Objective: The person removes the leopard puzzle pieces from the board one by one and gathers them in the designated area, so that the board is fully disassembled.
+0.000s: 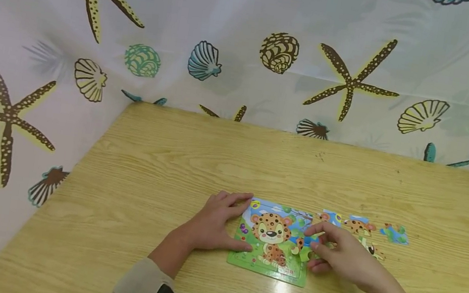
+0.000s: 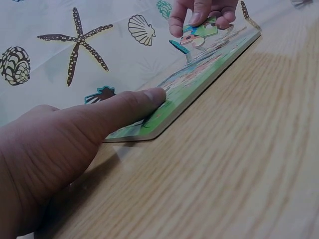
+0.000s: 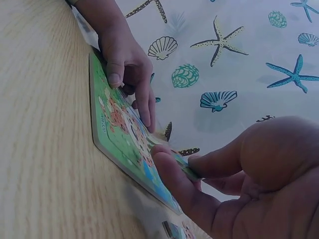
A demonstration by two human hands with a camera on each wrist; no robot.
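A jigsaw puzzle board (image 1: 251,265) with a cartoon leopard cub and a green border lies on the table. My left hand (image 1: 214,224) rests at its left side, thumb (image 2: 149,97) pressing on the green border and fingers extended toward the top left corner. Over the board's right side, my right hand (image 1: 345,257) pinches a puzzle piece (image 1: 302,250) between thumb and fingers. Green, blue and spotted orange show on that piece (image 2: 199,32) in the left wrist view, where it appears raised and tilted above the board. Fingers partly cover it in the right wrist view.
Several loose puzzle pieces (image 1: 359,226) lie right of the board, one (image 1: 395,234) farther out and another (image 1: 371,248) just beyond my right hand. The wooden table (image 1: 197,156) meets a hanging cloth (image 1: 242,87) printed with starfish and shells at the back and sides.
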